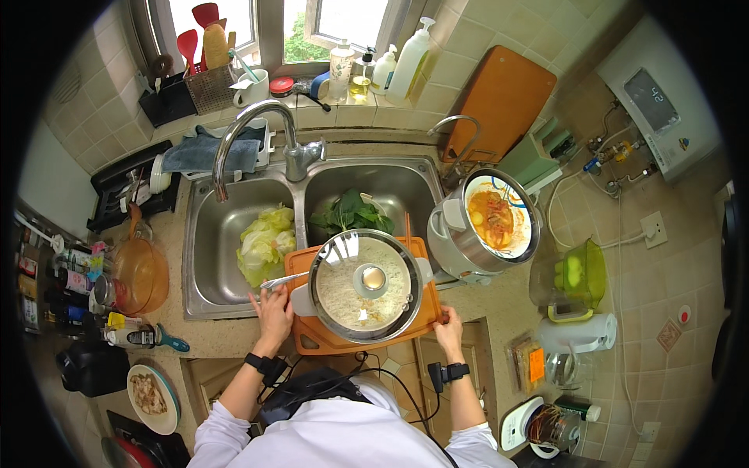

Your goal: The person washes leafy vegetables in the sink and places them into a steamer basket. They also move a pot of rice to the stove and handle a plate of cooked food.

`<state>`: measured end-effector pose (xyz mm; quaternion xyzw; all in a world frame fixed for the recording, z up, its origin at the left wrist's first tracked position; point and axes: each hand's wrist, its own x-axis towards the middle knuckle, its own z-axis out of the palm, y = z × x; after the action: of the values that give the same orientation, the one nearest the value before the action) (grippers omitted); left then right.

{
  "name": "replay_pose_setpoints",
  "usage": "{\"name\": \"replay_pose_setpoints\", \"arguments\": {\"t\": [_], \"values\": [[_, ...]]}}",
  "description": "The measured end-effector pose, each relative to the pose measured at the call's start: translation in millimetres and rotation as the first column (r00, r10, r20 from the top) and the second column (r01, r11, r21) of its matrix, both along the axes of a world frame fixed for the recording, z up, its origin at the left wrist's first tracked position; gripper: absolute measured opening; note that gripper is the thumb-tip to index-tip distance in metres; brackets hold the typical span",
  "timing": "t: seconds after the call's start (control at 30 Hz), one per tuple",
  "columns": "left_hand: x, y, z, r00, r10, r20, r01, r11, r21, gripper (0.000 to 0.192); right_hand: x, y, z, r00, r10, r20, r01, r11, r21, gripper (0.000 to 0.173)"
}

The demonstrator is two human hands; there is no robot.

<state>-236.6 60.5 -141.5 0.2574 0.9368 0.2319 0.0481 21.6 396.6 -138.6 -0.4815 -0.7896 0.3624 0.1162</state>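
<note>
An orange cutting board (316, 341) lies before me across the sink's front rim. On it stands a round pot with a clear glass lid (333, 275); pale, grainy food that looks like rice shows through. My left hand (274, 316) is at the board's left edge, fingers apart, just below a metal utensil handle (285, 280). My right hand (449, 332) has its fingers curled at the board's right corner and seems to grip it. A pair of chopsticks (408, 227) sticks out behind the lid. Whatever lies under the board is hidden.
Lettuce (266, 243) lies in the left sink basin, and leafy greens (357, 213) in the right one. An electric cooker (447, 243) holding a bowl of stew (490, 219) stands at the right. A plate of meat (151, 398) and an amber glass pot (140, 278) sit at the left.
</note>
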Motion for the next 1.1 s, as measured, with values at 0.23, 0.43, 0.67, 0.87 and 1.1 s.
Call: {"name": "replay_pose_setpoints", "arguments": {"t": [0.23, 0.43, 0.67, 0.87, 1.1], "values": [[-7.3, -27.0, 3.5, 0.99, 0.085, -0.115, -0.094, 0.993, -0.074, 0.034, -13.7, -27.0, -2.0, 0.996, 0.088, -0.009, -0.088, 0.995, 0.057, 0.041], [-17.0, -72.1, 12.0, 0.98, 0.16, -0.115, -0.174, 0.977, -0.121, 0.036, -43.3, -65.4, 5.5, 0.974, 0.219, -0.064, -0.22, 0.976, -0.003, 0.04], [-22.3, -121.4, 13.2, 0.953, 0.257, -0.163, -0.284, 0.943, -0.171, 0.051, -72.8, -103.9, 12.9, 0.923, 0.377, -0.079, -0.379, 0.926, 0.001, 0.038], [-26.9, -156.2, 7.2, 0.925, 0.291, -0.245, -0.328, 0.936, -0.128, 0.05, -90.6, -127.8, 7.5, 0.878, 0.47, -0.093, -0.47, 0.882, 0.017, 0.034], [-33.2, -181.5, 4.6, 0.883, 0.292, -0.367, -0.337, 0.939, -0.064, 0.041, -106.5, -153.2, 9.7, 0.856, 0.508, -0.095, -0.513, 0.858, -0.036, 0.039]]}}
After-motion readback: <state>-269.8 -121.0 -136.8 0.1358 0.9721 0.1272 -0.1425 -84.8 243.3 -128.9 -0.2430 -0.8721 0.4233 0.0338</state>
